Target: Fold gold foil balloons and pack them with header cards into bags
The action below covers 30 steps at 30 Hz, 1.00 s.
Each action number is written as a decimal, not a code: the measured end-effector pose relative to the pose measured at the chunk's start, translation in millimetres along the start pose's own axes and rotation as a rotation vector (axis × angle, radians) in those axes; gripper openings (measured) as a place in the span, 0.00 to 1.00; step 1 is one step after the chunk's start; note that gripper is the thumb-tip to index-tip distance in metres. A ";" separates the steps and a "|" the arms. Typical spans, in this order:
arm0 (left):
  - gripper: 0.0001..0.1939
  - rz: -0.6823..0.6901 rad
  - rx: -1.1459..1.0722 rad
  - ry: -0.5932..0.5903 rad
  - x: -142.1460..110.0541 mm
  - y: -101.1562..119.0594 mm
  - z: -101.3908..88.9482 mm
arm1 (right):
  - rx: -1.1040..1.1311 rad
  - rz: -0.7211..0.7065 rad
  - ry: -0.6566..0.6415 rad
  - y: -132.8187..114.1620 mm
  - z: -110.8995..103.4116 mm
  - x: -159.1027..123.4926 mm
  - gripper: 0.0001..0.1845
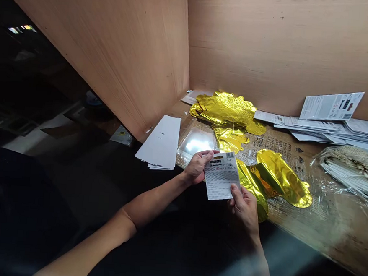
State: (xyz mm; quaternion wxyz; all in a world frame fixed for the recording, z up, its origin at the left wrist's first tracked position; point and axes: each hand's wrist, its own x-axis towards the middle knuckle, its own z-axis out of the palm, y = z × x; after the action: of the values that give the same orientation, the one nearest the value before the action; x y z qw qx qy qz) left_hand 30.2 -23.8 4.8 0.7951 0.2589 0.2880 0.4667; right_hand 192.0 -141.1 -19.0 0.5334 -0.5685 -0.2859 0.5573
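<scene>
— My left hand point(197, 167) and my right hand point(244, 207) are apart, one at each end of a printed card point(221, 176). The left pinches its far corner between thumb and fingers, and the right grips its near edge. The card has a barcode at the top and small print below. I'm holding it up in front of me, above a gold foil balloon point(278, 182) that lies to the right.

— What's around you?

— Farther off, a second gold foil balloon point(226, 111) lies crumpled near the plywood wall point(272, 43). To the left of my hands there's a clear plastic sleeve point(196, 141), and beyond it a stack of white paper strips point(161, 142). Over on the right are a loose spread of printed sheets point(329, 131) and a bundle of white sticks point(352, 170) in clear wrap.

— How far along does it look?

— Both balloons are out loose, and the sheets are in a messy pile. Glare hides what's inside the sleeve, and I can't make out any finished packs here. Plenty of loose pieces are left on the bench.
</scene>
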 end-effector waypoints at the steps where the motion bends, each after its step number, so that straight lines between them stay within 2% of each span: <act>1: 0.27 -0.003 -0.007 -0.028 -2.5 -3.2 1.8 | 0.020 -0.006 0.023 2.3 1.8 0.1 0.23; 5: 0.31 -0.012 -0.013 -0.089 -13.9 -17.9 5.7 | 0.061 -0.012 0.066 4.7 2.8 2.4 0.25; 11: 0.26 -0.003 0.024 0.056 -9.7 -6.0 -2.2 | -0.103 -0.018 -0.136 -6.3 -6.5 -3.5 0.25; 14: 0.26 -0.010 0.035 0.059 -8.0 -9.3 -1.3 | -0.106 -0.034 -0.066 -6.0 -5.3 -6.4 0.26; 20: 0.29 -0.071 0.027 -0.022 -18.6 -34.2 1.0 | -0.058 -0.023 0.033 2.4 -5.6 -7.2 0.25; 26: 0.27 -0.100 0.044 0.095 -12.8 -19.2 0.9 | -0.160 -0.033 -0.053 -5.4 -15.8 -21.3 0.30; 30: 0.26 -0.104 0.076 -0.013 -14.9 -20.3 5.1 | -0.173 -0.032 -0.018 -13.9 -24.0 -23.7 0.31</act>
State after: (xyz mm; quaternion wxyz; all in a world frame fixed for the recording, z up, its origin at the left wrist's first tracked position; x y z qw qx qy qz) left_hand 39.9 -46.5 -2.3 0.8098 0.2766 0.3135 0.4117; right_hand 213.1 -166.1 -2.9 0.4887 -0.6028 -0.3467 0.5268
